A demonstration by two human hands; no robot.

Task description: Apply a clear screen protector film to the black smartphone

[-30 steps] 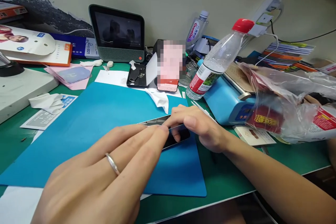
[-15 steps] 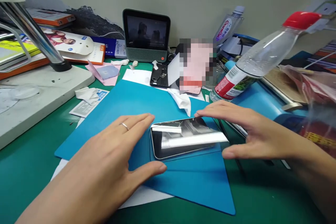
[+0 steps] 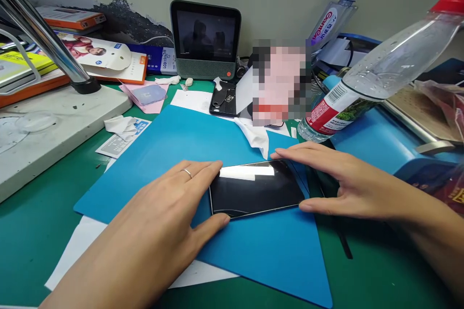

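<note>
As our left hand (image 3: 170,215) and right hand (image 3: 350,186) hold the phone (image 3: 259,195), grips wide, we're likely steadying it; next, even pressure seems needed.

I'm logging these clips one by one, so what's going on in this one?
A person's left hand and right hand sit at the left and right ends of a smartphone lying face up on a blue mat, thumbs at the phone's near edge. Whether they grip it isn't clear. Its screen looks dark. A smart display stands behind the mat.

Black phone (image 3: 259,195), plain blue mat (image 3: 163,152)
</note>
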